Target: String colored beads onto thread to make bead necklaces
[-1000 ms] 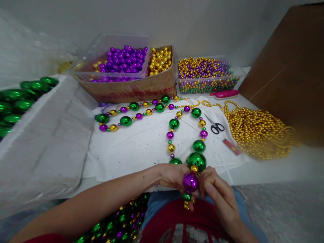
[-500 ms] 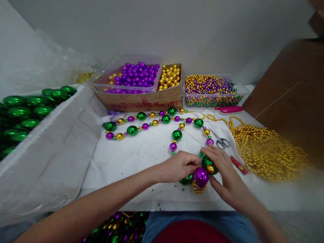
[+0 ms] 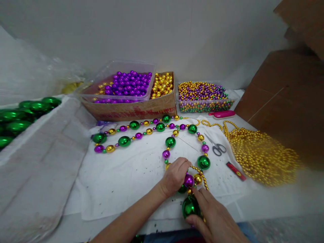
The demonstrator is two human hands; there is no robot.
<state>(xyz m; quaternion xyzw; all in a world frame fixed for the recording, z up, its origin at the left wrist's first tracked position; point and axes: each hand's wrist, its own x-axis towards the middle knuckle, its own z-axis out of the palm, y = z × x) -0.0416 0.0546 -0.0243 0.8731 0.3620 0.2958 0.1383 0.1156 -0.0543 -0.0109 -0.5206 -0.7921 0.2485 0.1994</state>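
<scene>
A bead necklace (image 3: 170, 142) of green, purple and gold balls lies looped on the white cloth. My left hand (image 3: 175, 177) is closed near the loop's lower end, beside a purple bead (image 3: 188, 180); its fingertips pinch the end of a thin gold bead string (image 3: 201, 175). Lower down, my right hand (image 3: 215, 216) holds a large green bead (image 3: 190, 206) between thumb and fingers. A gold bead (image 3: 197, 179) sits just above the right fingertips. Part of the necklace is hidden under both hands.
Scissors (image 3: 218, 149) and a red-and-black piece (image 3: 236, 170) lie at the right, near a heap of gold bead strings (image 3: 265, 158). Behind stand a carton (image 3: 131, 110) and a clear bin of small beads (image 3: 202, 107). A white-sided box (image 3: 45, 162) holds green beads at left.
My right hand has moved down and toward me, now on a large green bead. The gold string has swung out to the upper right of the purple bead. The camera view has shifted.
</scene>
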